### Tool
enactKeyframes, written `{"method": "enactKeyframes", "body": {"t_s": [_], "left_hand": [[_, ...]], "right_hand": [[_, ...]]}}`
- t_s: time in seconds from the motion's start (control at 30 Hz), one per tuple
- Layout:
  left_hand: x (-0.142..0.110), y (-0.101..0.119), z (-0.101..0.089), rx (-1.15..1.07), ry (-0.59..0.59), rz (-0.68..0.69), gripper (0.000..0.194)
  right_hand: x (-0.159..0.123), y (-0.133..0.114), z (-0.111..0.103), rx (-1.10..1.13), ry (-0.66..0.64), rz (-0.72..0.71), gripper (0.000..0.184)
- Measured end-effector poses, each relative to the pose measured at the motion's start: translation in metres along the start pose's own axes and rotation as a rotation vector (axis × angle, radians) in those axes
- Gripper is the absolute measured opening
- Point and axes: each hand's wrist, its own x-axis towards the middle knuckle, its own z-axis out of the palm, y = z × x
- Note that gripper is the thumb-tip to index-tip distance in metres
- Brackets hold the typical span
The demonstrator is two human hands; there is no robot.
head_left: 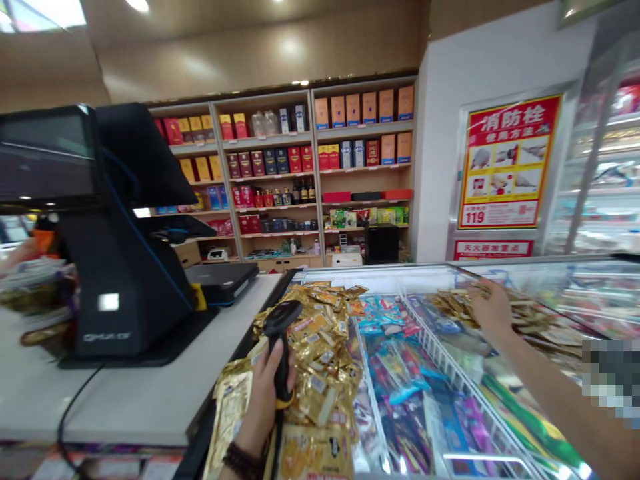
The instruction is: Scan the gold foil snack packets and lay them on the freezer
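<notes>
My left hand (pixel 264 407) wraps around one black handheld barcode scanner (pixel 279 327) above a heap of gold snack packets (pixel 313 353); my right hand (pixel 493 308) pinches more gold packets (pixel 525 310) farther right, inside the glass-topped chest freezer (pixel 370 271).

The left wrist (pixel 253 443) wears a dark bracelet (pixel 240 461) (round beads).

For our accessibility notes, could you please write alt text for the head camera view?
A person's left hand grips a black handheld barcode scanner above heaped gold foil packets while the right hand reaches to similar packets in a glass-topped shop freezer. A black point-of-sale terminal stands on the counter at left, with shelves of boxed goods behind.
</notes>
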Motion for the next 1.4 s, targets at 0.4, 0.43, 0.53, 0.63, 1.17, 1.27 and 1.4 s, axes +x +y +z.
{"method": "enactKeyframes", "body": {"t_s": [0.4, 0.43, 0.53, 0.63, 1.17, 1.27, 1.4], "left_hand": [[0.002, 0.005, 0.003, -0.070, 0.001, 0.018, 0.075], [0.002, 0.005, 0.003, -0.066, -0.001, 0.021, 0.074], [0.003, 0.004, 0.002, -0.069, -0.003, 0.014, 0.074], [0.005, 0.002, 0.002, -0.073, -0.009, 0.006, 0.074], [0.002, 0.001, 0.005, -0.005, -0.095, 0.026, 0.073], [0.002, 0.000, 0.006, 0.013, -0.113, 0.024, 0.072], [0.001, 0.000, 0.007, 0.028, -0.132, 0.032, 0.071]], "right_hand": [[-0.185, -0.157, 0.135, 0.621, -0.672, -0.111, 0.042], [-0.196, -0.165, 0.140, 0.621, -0.753, -0.185, 0.045], [-0.217, -0.177, 0.148, 0.572, -0.996, -0.366, 0.055], [-0.216, -0.175, 0.151, 0.450, -1.099, -0.423, 0.062], [-0.169, -0.099, 0.103, -0.167, -0.833, -0.755, 0.025], [-0.171, -0.099, 0.100, -0.123, -0.720, -0.555, 0.031], [-0.165, -0.099, 0.100, 0.011, -0.630, -0.192, 0.021]]}}
